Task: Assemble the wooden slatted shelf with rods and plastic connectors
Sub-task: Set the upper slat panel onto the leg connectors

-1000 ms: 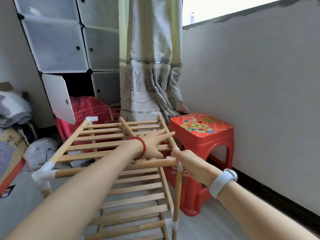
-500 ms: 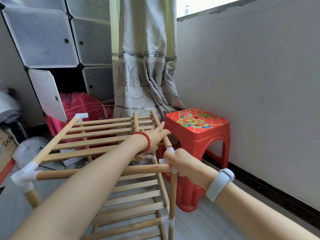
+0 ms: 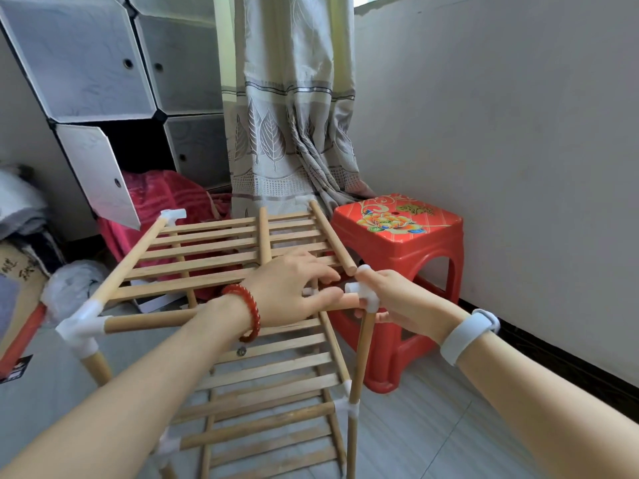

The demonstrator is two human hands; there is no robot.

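The shelf [image 3: 228, 257] stands on the floor beside a stool [image 3: 397, 236]. Its connector [image 3: 363, 294] is pinched by the right hand [image 3: 397, 302]; the left hand [image 3: 290, 288] is curled round the front rod [image 3: 152, 319]. Light, stiff wood is judged; joints are best gripped, not slats.

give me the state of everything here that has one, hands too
left hand: fingers curled round the front rod
right hand: gripping the corner connector
corner connector: on the upright rod, side rod not in it
side rod: near end free
cabinet door: swung open
curtain: hanging, bunched at the floor
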